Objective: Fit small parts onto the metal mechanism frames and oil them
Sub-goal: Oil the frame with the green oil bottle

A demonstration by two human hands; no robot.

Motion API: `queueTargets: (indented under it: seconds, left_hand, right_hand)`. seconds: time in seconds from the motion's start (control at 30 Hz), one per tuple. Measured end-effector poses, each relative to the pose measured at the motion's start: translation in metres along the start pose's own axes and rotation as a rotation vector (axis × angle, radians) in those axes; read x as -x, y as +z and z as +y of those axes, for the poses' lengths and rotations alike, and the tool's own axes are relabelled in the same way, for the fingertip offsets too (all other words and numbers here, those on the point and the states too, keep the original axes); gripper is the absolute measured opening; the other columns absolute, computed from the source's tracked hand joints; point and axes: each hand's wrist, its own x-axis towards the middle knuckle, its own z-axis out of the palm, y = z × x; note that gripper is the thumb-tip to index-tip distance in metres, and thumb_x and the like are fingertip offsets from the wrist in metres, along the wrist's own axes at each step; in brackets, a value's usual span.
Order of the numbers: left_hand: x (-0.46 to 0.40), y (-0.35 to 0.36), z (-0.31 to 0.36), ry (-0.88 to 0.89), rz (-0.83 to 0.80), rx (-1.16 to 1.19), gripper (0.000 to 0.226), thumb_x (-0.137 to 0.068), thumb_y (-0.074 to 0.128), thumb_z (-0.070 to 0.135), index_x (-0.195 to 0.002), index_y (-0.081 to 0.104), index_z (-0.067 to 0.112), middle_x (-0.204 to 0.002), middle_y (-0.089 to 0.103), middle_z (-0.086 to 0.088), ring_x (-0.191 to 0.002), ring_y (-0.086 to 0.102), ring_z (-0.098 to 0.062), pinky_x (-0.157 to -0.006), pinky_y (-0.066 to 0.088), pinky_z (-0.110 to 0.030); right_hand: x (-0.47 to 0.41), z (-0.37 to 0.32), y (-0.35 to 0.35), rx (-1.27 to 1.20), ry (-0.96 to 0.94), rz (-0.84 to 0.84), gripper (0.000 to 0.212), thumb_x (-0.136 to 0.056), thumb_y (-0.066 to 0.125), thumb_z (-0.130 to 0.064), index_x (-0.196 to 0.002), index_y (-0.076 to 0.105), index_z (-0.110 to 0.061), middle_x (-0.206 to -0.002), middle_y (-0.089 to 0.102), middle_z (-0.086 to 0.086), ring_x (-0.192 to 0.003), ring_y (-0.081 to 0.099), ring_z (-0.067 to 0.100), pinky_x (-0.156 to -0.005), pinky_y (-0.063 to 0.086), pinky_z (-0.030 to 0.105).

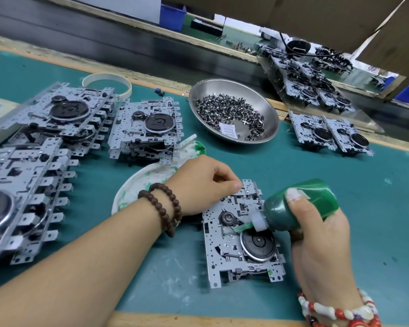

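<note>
A metal mechanism frame with a dark flywheel lies flat on the green mat in front of me. My left hand presses on the frame's upper left corner, fingers curled and thumb on the metal. A green oil bottle lies tilted in my right hand. Its white cap and thin green nozzle touch the frame just left of the flywheel. A steel bowl farther back holds several small dark parts.
Stacks of frames sit at the left and centre, with two more frames at the right. A white dish with green smears lies beside my left wrist. A tape ring lies behind. A conveyor runs along the back.
</note>
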Motion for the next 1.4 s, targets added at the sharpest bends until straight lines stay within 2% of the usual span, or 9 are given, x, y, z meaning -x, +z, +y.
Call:
queueTargets:
  seconds: [0.4,0.6,0.7,0.83,0.97,1.07,1.17,1.3,1.4]
  left_hand:
    - [0.000,0.000,-0.001,0.014,0.005,-0.006,0.013,-0.085,0.063,0.032,-0.085,0.072,0.024,-0.081,0.069,0.014,-0.072,0.058,0.006,-0.070,0.042,-0.006]
    - [0.000,0.001,0.000,0.014,0.010,-0.009,0.013,-0.085,0.062,0.031,-0.087,0.073,0.023,-0.085,0.071,0.011,-0.079,0.062,-0.001,-0.074,0.046,-0.014]
    - [0.000,0.001,0.000,0.029,0.004,-0.015,0.012,-0.085,0.062,0.029,-0.084,0.072,0.024,-0.082,0.070,0.012,-0.076,0.061,-0.002,-0.074,0.047,-0.016]
    - [0.001,0.000,0.000,0.060,0.002,0.004,0.027,-0.083,0.060,0.022,-0.058,0.059,0.032,-0.054,0.058,0.023,-0.055,0.050,0.009,-0.058,0.037,-0.009]
    - [0.001,0.000,0.001,0.061,-0.002,-0.001,0.017,-0.082,0.061,0.022,-0.068,0.068,0.029,-0.066,0.064,0.018,-0.061,0.053,0.006,-0.062,0.042,-0.012]
    - [0.000,0.000,0.000,0.061,0.014,-0.004,0.030,-0.082,0.061,0.023,-0.054,0.057,0.034,-0.051,0.056,0.022,-0.052,0.049,0.009,-0.053,0.035,-0.004]
    - [0.000,0.001,-0.001,0.062,0.015,-0.036,0.020,-0.084,0.061,0.027,-0.065,0.061,0.033,-0.062,0.060,0.022,-0.059,0.052,0.010,-0.057,0.037,-0.002]
    - [0.000,0.002,-0.002,0.046,0.013,-0.015,0.012,-0.085,0.062,0.031,-0.083,0.071,0.025,-0.083,0.070,0.011,-0.077,0.062,-0.002,-0.075,0.047,-0.015]
    - [0.001,0.001,-0.003,0.035,0.015,-0.026,0.014,-0.086,0.061,0.033,-0.086,0.072,0.024,-0.085,0.070,0.012,-0.075,0.059,0.002,-0.071,0.045,-0.011]
  right_hand:
    - [0.002,-0.002,0.002,0.048,-0.047,0.022,0.029,-0.066,0.063,-0.045,-0.074,0.059,-0.017,-0.068,0.060,0.004,-0.067,0.059,0.028,-0.068,0.049,0.043]
    - [0.000,-0.017,0.009,0.128,-0.168,-0.024,0.032,-0.068,0.059,-0.042,-0.075,0.051,-0.012,-0.062,0.058,-0.013,-0.056,0.053,-0.002,-0.057,0.042,0.007]
    - [-0.003,-0.029,0.015,0.228,-0.222,-0.073,0.028,-0.067,0.058,-0.044,-0.074,0.050,-0.018,-0.063,0.059,-0.012,-0.055,0.052,0.001,-0.055,0.041,0.010]
    - [-0.002,-0.041,0.026,0.345,-0.336,-0.153,0.024,-0.071,0.058,-0.043,-0.074,0.047,-0.021,-0.067,0.059,-0.006,-0.053,0.052,0.006,-0.052,0.041,0.015]
    - [0.001,-0.044,0.029,0.405,-0.416,-0.185,0.022,-0.073,0.058,-0.038,-0.076,0.046,-0.020,-0.070,0.059,-0.001,-0.053,0.051,0.008,-0.051,0.040,0.013]
    - [0.001,-0.043,0.028,0.378,-0.389,-0.179,0.023,-0.073,0.058,-0.040,-0.076,0.046,-0.022,-0.070,0.059,-0.003,-0.053,0.052,0.006,-0.052,0.040,0.013]
    - [-0.002,-0.038,0.024,0.340,-0.320,-0.140,0.027,-0.070,0.059,-0.044,-0.074,0.047,-0.021,-0.066,0.058,-0.009,-0.055,0.052,0.004,-0.053,0.040,0.013]
    - [-0.001,-0.026,0.016,0.148,-0.203,-0.032,0.032,-0.067,0.059,-0.044,-0.072,0.049,-0.014,-0.061,0.055,-0.012,-0.055,0.049,-0.001,-0.056,0.041,0.010]
    - [0.003,-0.017,0.013,0.020,-0.140,0.034,0.030,-0.067,0.059,-0.043,-0.072,0.049,-0.015,-0.059,0.052,-0.014,-0.056,0.048,0.001,-0.058,0.043,0.014]
